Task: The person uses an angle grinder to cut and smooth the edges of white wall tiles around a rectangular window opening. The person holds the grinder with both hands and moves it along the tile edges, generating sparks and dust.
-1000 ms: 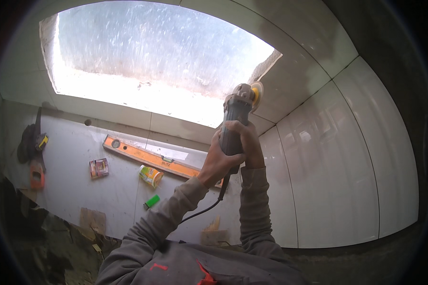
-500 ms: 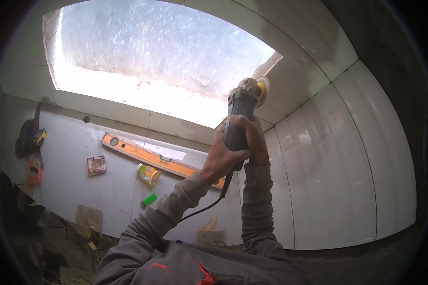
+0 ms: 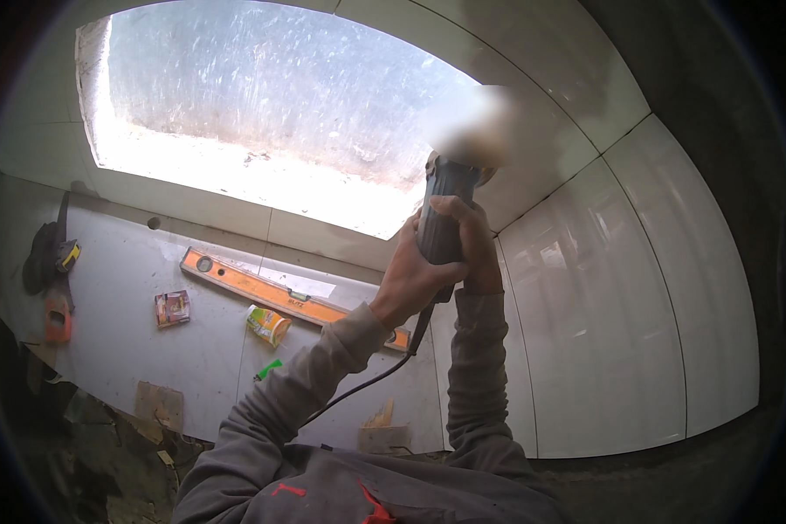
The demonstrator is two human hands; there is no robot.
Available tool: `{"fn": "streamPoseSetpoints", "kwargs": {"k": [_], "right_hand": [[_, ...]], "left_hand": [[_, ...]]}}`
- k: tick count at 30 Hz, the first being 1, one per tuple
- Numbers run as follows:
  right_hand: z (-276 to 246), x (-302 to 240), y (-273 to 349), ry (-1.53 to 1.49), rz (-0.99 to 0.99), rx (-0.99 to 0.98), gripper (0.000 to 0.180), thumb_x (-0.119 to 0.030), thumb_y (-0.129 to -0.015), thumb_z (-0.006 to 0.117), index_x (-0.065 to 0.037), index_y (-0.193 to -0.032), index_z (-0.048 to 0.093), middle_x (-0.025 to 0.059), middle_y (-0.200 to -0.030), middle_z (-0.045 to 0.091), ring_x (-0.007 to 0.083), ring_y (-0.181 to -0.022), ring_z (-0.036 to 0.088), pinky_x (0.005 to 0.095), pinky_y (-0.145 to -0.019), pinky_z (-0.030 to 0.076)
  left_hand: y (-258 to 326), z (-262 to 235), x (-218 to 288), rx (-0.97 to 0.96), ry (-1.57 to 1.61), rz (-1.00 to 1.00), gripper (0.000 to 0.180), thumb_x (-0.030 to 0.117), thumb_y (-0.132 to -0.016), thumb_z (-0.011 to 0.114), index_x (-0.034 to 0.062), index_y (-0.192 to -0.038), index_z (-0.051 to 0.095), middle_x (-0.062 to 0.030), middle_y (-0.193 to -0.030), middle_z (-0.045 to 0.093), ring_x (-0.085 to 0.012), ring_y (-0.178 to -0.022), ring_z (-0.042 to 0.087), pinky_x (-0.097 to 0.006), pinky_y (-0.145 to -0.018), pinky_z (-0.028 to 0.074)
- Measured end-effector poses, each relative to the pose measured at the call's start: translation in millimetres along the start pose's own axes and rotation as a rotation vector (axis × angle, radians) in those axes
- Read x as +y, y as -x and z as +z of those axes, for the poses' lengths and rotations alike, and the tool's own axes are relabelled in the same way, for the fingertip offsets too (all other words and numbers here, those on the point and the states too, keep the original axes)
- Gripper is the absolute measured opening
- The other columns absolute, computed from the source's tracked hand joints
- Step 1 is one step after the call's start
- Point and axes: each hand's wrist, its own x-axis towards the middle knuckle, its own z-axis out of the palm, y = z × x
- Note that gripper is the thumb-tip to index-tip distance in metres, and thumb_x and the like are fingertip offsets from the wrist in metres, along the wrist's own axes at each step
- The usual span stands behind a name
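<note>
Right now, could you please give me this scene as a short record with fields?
Tool: grey corded power tool, raised against the white wall tiles beside the window opening
Left hand: wrapped around the tool body
Right hand: on the tool body too
Cord: black cable hanging from the tool
Ledge: orange spirit level, small green object, small packet

A small flat rectangular packet (image 3: 172,307), red, dark and white, lies on the pale tiled surface (image 3: 131,349). To its right a yellow-and-green pouch (image 3: 267,324) lies tilted, just below an orange spirit level (image 3: 271,288) bearing a white rectangular label (image 3: 299,282).
</note>
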Motion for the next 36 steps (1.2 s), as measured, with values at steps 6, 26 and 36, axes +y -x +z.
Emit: {"fn": "streamPoseSetpoints", "kwargs": {"k": [6, 26, 36], "right_hand": [[-2.1, -7.8, -6.6, 0.016, -0.009, -0.002, 0.040, -0.026, -0.081, 0.072, 0.005, -0.105, 0.064, 0.0090, -0.088, 0.064, 0.0154, -0.072, 0.065, 0.0284, -0.067, 0.054], [-9.4, -26.6, -21.5, -0.010, 0.007, -0.028, 0.040, -0.026, -0.082, 0.072, 0.006, -0.105, 0.064, 0.0104, -0.088, 0.066, 0.0161, -0.070, 0.066, 0.0290, -0.066, 0.055], [-5.2, -17.1, -10.5, 0.012, 0.016, 0.014, 0.037, -0.024, -0.083, 0.070, 0.006, -0.104, 0.063, 0.0097, -0.086, 0.065, 0.0159, -0.066, 0.065, 0.0286, -0.062, 0.054]], "left_hand": [[-8.0, 1.8, 5.5, 0.001, 0.005, 0.033, 0.081, 0.011, -0.073, 0.078, -0.0061, -0.136, 0.030, -0.0130, -0.114, 0.052, -0.0178, -0.098, 0.062, -0.028, -0.079, 0.058], [-24.6, 8.6, 16.6, 0.036, -0.074, 0.070, 0.086, 0.011, -0.074, 0.080, -0.0081, -0.138, 0.026, -0.0157, -0.113, 0.053, -0.0181, -0.090, 0.066, -0.028, -0.070, 0.060], [-14.2, 7.2, 9.2, 0.051, -0.039, 0.041, 0.088, 0.014, -0.072, 0.081, -0.0086, -0.137, 0.026, -0.0151, -0.113, 0.051, -0.0193, -0.092, 0.065, -0.028, -0.067, 0.061]]}}
